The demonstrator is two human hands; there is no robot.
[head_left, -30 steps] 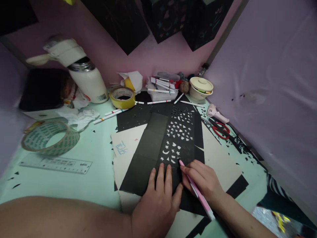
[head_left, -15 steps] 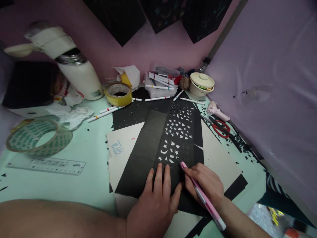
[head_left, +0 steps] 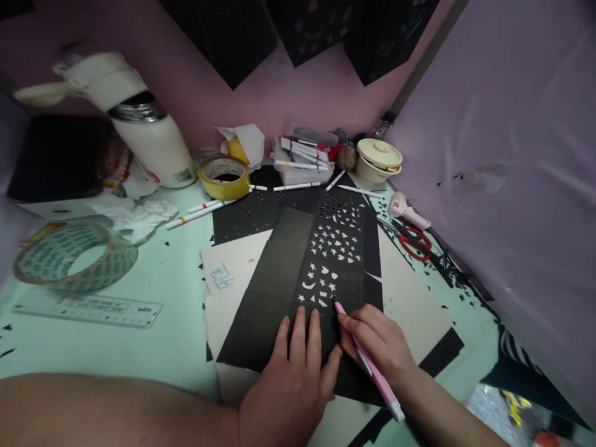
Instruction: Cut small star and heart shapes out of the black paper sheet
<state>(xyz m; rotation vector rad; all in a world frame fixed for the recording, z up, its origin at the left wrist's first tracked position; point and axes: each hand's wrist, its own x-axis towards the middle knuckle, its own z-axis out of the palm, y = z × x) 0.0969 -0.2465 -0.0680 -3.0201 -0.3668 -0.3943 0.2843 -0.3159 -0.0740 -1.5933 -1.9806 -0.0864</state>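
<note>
A creased sheet of black paper (head_left: 270,279) lies over pale cardboard (head_left: 226,310). Small stars, hearts, moons and triangles are cut through its right half. My left hand (head_left: 295,372) rests flat near the sheet's lower edge with fingers spread, just below the cut shapes. Gripped pen-style in my right hand (head_left: 382,344) is a slim pink craft knife (head_left: 372,366). Its dark tip meets the paper at the lower right of the cut-outs, close to a star. The handle slants back toward me, and the blade is too small to see clearly.
On the left are a large tape roll (head_left: 79,257), a clear ruler (head_left: 88,308) and a white flask (head_left: 156,146). Behind the paper stand yellow tape (head_left: 223,186), a box of markers (head_left: 302,164) and a lidded bowl (head_left: 378,161). Red-handled scissors (head_left: 414,244) and black scraps lie right.
My right hand and the craft knife have shifted slightly left, the knife's rear end swinging left and up a little. My left hand and the paper stay in place.
</note>
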